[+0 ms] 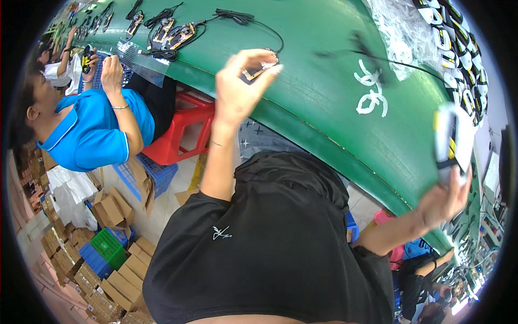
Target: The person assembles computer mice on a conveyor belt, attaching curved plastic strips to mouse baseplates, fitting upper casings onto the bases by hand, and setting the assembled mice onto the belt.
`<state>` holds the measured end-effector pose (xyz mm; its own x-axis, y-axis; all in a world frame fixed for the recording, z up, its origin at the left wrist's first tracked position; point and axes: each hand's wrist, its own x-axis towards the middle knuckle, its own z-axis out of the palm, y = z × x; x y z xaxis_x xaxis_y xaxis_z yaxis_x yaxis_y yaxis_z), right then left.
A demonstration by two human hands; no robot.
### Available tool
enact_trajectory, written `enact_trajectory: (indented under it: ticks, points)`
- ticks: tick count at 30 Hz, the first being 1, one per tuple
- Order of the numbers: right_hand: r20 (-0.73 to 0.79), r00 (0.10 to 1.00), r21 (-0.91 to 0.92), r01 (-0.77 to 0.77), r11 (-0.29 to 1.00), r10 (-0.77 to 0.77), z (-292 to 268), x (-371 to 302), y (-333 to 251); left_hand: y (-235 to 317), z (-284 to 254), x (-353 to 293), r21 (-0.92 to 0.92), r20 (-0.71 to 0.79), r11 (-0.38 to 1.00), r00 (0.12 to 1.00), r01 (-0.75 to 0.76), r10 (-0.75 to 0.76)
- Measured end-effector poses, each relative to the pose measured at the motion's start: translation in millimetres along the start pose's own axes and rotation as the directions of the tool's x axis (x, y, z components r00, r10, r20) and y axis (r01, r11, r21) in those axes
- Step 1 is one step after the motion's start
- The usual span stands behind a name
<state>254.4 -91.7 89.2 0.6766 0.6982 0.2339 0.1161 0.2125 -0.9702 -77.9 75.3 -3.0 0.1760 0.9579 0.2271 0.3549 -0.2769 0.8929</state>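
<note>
My left hand point(240, 89) is raised over the near edge of the green work surface. Its thumb and fingers close on a small circuit board point(252, 74), partly hidden by the fingers. A thin black cable point(272, 33) loops away from the board toward a coiled bundle. At the far right, my right hand point(445, 200) grips the lower end of a white plastic shell point(453, 137) with black and yellow parts, shaped like a computer mouse. Motion smears this shell and the hand. A blurred black cable point(372, 55) crosses the surface between my hands.
Circuit boards with coiled cables point(162, 33) lie at the back left. Many white-and-black shells point(456, 54) stand in rows at the right, beside clear plastic bags point(396, 38). White marks point(371, 94) show on the green surface point(318, 102). A person in blue point(91, 124) sits left near a red stool point(183, 127).
</note>
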Motion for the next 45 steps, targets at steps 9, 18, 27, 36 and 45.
enact_trajectory:
  ticks: [9,18,27,36,45]
  points:
    - [-0.073,0.974,-0.984,-0.036,0.173,-0.214,-117.5,-36.3,115.7,-29.8,-24.6,41.1,0.670,0.293,0.738,0.942,-0.083,-0.161]
    - [0.462,0.876,-0.430,0.357,0.829,-0.137,134.1,-49.0,77.0,-22.2,6.5,14.9,-0.520,0.577,0.567,0.753,0.638,-0.318]
    - [0.839,0.531,-0.261,0.584,0.769,-0.118,163.5,-28.6,89.1,-9.8,18.7,-28.0,-0.729,0.518,0.329,0.798,0.600,-0.308]
    - [0.613,0.594,-0.081,-0.608,0.790,0.520,158.1,-56.8,87.9,3.5,50.9,-29.6,-0.748,0.170,0.537,0.895,0.390,-0.412]
    - [0.129,0.968,-0.751,-0.047,0.658,0.215,78.6,-11.7,136.6,-1.2,48.7,-28.2,-0.838,0.266,0.352,0.875,0.417,-0.404]
